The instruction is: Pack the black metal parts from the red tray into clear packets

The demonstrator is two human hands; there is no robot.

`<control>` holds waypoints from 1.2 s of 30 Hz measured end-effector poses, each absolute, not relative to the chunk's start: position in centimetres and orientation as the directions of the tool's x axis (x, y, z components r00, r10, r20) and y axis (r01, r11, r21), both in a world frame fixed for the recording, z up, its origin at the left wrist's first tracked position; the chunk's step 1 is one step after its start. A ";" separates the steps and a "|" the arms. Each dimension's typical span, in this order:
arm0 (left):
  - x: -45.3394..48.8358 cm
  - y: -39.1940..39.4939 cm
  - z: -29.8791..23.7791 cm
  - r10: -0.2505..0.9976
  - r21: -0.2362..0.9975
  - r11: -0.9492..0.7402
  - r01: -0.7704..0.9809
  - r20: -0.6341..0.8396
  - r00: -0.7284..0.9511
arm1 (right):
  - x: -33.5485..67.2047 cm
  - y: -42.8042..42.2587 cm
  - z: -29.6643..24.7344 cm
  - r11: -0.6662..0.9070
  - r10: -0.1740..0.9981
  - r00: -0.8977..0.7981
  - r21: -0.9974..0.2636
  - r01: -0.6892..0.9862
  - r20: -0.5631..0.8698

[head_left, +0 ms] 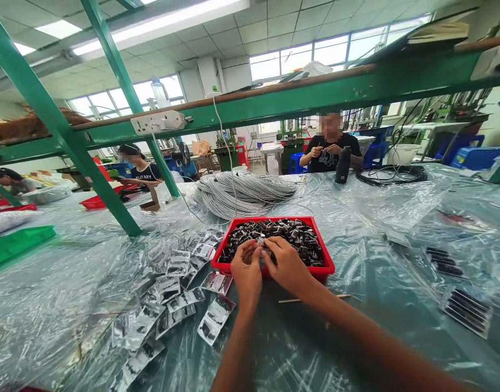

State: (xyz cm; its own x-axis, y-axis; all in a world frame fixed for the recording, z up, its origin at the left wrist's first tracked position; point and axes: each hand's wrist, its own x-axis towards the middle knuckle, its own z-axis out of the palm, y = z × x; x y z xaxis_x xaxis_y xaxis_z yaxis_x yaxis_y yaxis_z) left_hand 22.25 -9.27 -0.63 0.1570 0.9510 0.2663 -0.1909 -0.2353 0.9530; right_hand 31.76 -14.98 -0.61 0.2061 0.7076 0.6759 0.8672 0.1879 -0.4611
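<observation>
My left hand (247, 261) and my right hand (286, 261) meet over the near side of a red tray (329, 268). The fingers of both are pinched together around a small silvery piece (261, 241), too small to name. The tray is heaped with small black-and-silver parts (282, 227). Left of my hands, many shiny silver packets with dark contents (217, 318) lie scattered on the plastic-covered table (307, 348). Below my right wrist a thin wooden stick (288, 301) lies partly hidden by my forearm.
A large coil of grey cable (241, 193) sits behind the tray. Strips of dark parts (465, 310) lie at right. A green frame (111, 190) rises at left, its beam crossing overhead. A black bottle (343, 165) stands near a seated person (329, 147). A green tray (21, 245) lies far left.
</observation>
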 end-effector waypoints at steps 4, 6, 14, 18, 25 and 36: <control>21.2 -6.8 -0.6 0.923 0.946 -0.237 -0.223 0.291 0.252 | 32.5 -13.0 -0.1 0.240 0.740 0.270 -0.617 0.750 0.616; 20.5 -6.0 -0.8 0.901 0.951 -0.208 -0.228 0.278 0.334 | 33.0 -12.7 0.1 0.252 0.766 0.266 -0.654 0.713 0.585; 19.7 -5.7 -1.4 0.892 0.977 -0.042 -0.208 0.131 0.432 | 34.2 -12.8 0.4 0.225 0.826 0.163 -0.580 0.783 0.540; 20.3 -6.1 -2.1 0.918 0.975 -0.037 -0.218 0.120 0.378 | 33.4 -13.0 -0.2 0.198 0.779 0.064 -0.342 0.918 0.623; 20.5 -6.2 -2.3 0.966 0.949 -0.043 -0.314 0.120 0.230 | 31.4 -12.6 -1.7 0.208 0.754 0.113 -0.398 0.893 0.647; 19.3 -5.6 -1.9 0.861 0.960 -0.118 -0.254 0.226 0.455 | 33.1 -13.5 0.6 0.152 0.887 0.277 -0.801 0.579 0.368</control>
